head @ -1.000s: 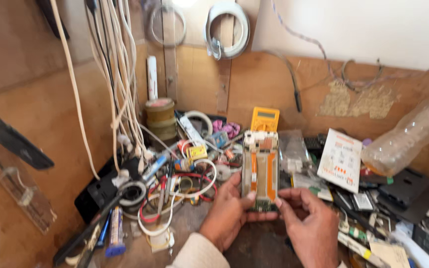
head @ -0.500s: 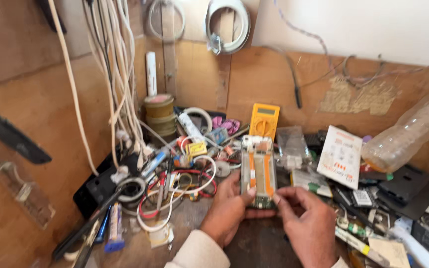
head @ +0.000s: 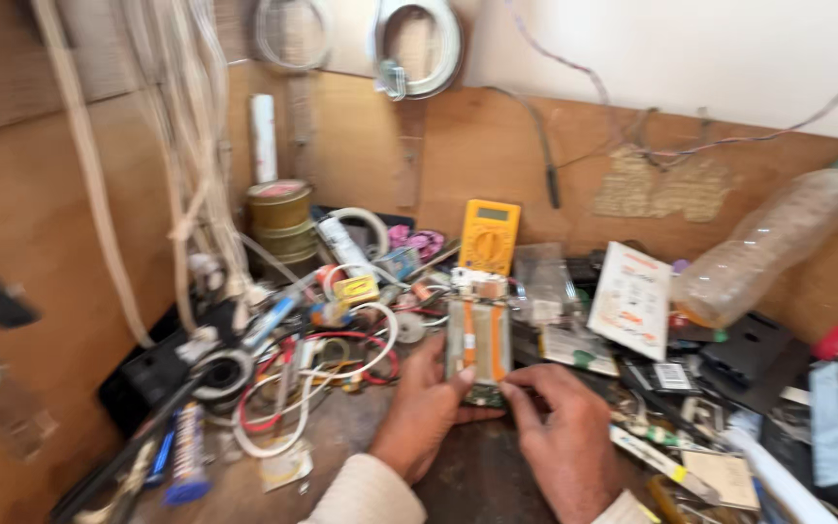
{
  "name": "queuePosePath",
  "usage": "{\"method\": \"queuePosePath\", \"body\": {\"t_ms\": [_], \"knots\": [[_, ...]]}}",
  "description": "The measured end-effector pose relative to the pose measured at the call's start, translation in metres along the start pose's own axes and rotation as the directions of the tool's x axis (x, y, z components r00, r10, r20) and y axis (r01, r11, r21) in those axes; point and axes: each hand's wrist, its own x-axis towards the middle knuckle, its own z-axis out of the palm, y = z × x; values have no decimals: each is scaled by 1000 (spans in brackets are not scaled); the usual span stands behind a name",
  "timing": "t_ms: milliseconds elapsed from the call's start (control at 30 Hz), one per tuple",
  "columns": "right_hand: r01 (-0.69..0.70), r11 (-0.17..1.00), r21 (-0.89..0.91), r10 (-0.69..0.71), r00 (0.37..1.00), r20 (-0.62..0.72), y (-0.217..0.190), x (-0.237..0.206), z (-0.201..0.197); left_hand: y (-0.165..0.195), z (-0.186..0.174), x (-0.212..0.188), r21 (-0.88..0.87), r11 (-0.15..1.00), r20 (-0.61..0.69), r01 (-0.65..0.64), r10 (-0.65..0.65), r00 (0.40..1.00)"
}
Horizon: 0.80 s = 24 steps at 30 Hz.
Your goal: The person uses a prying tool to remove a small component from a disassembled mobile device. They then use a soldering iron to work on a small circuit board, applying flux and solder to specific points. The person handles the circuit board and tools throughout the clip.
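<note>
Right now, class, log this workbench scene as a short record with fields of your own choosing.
Setting: cluttered wooden bench
Left hand: grips opened phone at its left edge
Right hand: fingertips at the phone's lower end
Behind phone: yellow multimeter
Left side: coiled red and white wires
Right side: plastic bottle lying tilted

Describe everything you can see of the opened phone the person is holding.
The opened phone is a slim upright rectangle with its back off, showing a pale grey inside crossed by two orange strips running lengthwise, whitish parts at the top and a dark greenish board at the bottom. It stands tilted slightly over the cluttered workbench, below the yellow multimeter. The left hand holds its lower left edge; the right hand pinches its bottom right corner.
</note>
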Motion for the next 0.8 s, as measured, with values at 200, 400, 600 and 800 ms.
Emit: {"method": "queuePosePath", "body": {"t_ms": [200,400,600,800], "knots": [[-28,999,30,27,999,37,-146,38,-114,143,96,-67,47,999,-6,22,-22,1000],[-28,999,32,26,998,57,-80,23,-109,83,82,-40,59,998,26,33,-35,999],[30,998,-50,-24,995,101,138,25,35,-107,-6,103,32,999,25,24,-25,999],[46,993,-106,-27,984,176,83,21,14,-60,-2,62,9,1000,25,25,-25,999]]}}
